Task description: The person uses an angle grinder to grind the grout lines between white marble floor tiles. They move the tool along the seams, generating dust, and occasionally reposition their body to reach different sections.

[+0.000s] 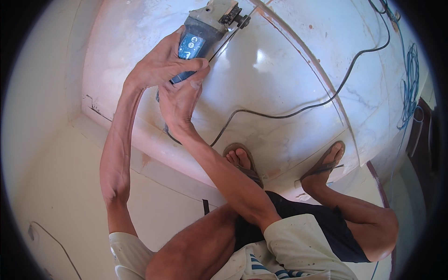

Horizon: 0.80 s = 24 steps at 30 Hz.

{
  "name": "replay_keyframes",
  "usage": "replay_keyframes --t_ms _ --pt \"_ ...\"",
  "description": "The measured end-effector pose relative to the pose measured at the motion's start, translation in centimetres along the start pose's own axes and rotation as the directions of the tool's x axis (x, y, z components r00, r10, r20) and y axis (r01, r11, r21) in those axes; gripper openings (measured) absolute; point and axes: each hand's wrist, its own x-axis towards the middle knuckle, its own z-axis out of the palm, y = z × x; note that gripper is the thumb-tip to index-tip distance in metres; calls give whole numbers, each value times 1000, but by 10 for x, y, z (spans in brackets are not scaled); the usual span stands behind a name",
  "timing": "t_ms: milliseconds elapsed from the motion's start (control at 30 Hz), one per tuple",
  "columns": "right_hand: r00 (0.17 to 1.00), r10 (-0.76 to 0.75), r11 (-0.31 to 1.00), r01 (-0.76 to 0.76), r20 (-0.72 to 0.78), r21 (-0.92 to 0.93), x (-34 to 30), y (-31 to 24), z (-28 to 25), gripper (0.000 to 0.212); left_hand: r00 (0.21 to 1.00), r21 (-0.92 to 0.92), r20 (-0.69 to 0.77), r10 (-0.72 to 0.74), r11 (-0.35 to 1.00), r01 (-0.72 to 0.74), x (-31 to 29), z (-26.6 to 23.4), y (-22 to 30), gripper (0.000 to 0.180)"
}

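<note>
Head view: grey-headed, blue-labelled grinder (201, 35)

- The bare, lean left arm (117, 149) stretches from the near left toward the far side, its elbow only slightly bent.
- The left wrist (135, 85) angles to the right.
- The bare left hand (155, 67) is curled in a grip, thumb reaching to the right.
- The bare, lean right arm (219, 168) slants from the near right to the far left, passing over the bare left leg (196, 242).
- The bare right hand (181, 100) is closed in a grip just nearer than the left hand, close against it.
- The bare right leg (359, 214) is sharply bent, its knee out to the right.
- Both feet point away, set apart, toes showing.
</note>
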Motion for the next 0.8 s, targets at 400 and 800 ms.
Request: replay_keyframes --t_ms 400,800 --pt "997 69 991 -72 28 113 0 -13 -4 65 1000 51 -29 12 999 -10 0 2 4 71" --pt "997 76 983 -76 5 165 3 -17 -1 70 999 5 -13 50 999 -50 2 1 2 64"
